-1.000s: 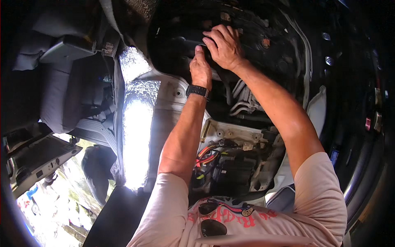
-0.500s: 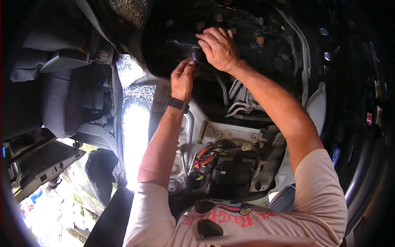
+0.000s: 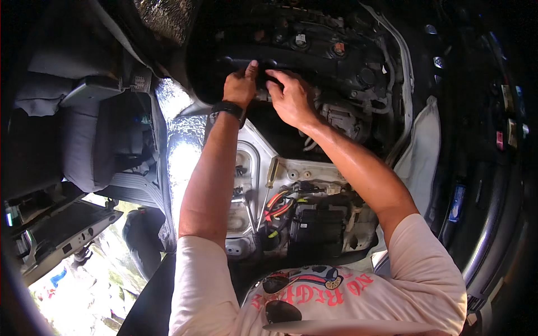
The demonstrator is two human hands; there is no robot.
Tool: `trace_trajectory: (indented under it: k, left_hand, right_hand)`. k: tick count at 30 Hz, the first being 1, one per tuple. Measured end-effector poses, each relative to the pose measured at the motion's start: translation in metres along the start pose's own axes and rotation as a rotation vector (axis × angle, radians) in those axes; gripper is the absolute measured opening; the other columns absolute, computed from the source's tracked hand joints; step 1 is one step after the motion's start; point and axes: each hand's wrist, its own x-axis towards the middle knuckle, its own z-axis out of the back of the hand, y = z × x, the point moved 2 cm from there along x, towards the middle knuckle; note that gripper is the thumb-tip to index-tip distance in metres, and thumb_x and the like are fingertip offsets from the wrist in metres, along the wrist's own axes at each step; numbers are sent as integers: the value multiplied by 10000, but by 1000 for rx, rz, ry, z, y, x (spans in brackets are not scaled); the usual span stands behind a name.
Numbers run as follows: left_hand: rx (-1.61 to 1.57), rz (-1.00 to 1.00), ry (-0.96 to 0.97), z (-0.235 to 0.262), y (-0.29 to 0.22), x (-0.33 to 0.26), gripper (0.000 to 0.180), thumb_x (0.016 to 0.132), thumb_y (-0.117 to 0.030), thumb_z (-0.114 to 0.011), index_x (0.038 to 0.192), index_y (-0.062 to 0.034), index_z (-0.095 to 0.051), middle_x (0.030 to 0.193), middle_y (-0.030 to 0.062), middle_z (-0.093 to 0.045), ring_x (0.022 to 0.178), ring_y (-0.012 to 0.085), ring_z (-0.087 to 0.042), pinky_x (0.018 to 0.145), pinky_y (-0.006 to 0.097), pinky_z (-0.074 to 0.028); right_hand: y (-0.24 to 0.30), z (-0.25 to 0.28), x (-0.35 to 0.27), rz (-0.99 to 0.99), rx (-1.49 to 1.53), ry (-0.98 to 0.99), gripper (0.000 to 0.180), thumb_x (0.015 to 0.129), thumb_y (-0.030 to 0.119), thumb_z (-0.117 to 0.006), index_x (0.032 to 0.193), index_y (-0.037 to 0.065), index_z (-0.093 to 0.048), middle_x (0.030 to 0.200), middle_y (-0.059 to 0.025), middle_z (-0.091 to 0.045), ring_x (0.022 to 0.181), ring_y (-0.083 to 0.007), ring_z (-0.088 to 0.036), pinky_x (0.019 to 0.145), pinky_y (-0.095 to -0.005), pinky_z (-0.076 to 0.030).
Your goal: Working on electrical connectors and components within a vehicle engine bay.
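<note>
My left hand (image 3: 240,88), with a black watch (image 3: 228,110) on its wrist, is at the near edge of the dark engine cover (image 3: 314,64). Its thumb points up and away; the other fingers curl down, and what they hold, if anything, is hidden. Just right of it, my right hand (image 3: 292,99) reaches in with index finger and thumb apart, and nothing shows between them. Dark engine parts fill the gap around the fingertips. On the cover's far side stand an orange connector (image 3: 339,48) and a pale connector (image 3: 301,40).
Closer to me, a screwdriver (image 3: 272,171) leans by the white metal frame (image 3: 302,169), beside a metal tool (image 3: 250,210), colored wires (image 3: 276,206) and a black box (image 3: 318,227). Shiny foil insulation (image 3: 186,143) and a dark seat (image 3: 84,140) are left; a pale panel (image 3: 420,140) is right.
My hands have come nearer to me and lower on the engine. The dark elbow-shaped part seen between them is no longer visible. More of the engine cover and its connectors show.
</note>
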Motion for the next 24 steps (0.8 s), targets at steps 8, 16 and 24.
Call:
trace_trajectory:
  k: [8, 16, 24]
  left_hand:
    - [-1120, 142, 185, -10, 54, -47, 339, 1110, -297, -751, 1324, -34, -745, 1277, 109, -789, 1149, 269, -760, 1018, 428, -620]
    - [44, -639, -243, 60, 11, -155, 203, 920, -36, -820, 1123, -56, -825, 1109, 155, -796, 1021, 349, -752, 889, 446, -604]
    - [559, -395, -278, 116, 106, -169, 720, 911, -420, -875, 1526, -136, -632, 1615, 193, -555, 1518, 451, -475, 1243, 630, -378]
  right_hand:
    - [-10, -13, 20, -220, 153, 250, 317, 1048, 295, -721, 1206, 46, -838, 1163, -214, -823, 1081, -397, -803, 976, -463, -618]
    - [-22, -22, 45, -379, 268, 458, 428, 1103, 383, -731, 1230, -13, -829, 1068, -110, -859, 976, -129, -719, 918, -356, -570]
    - [-40, -54, 54, -491, 541, 528, 392, 1081, 389, -777, 1196, 18, -823, 1039, -83, -844, 956, -176, -769, 887, -406, -587]
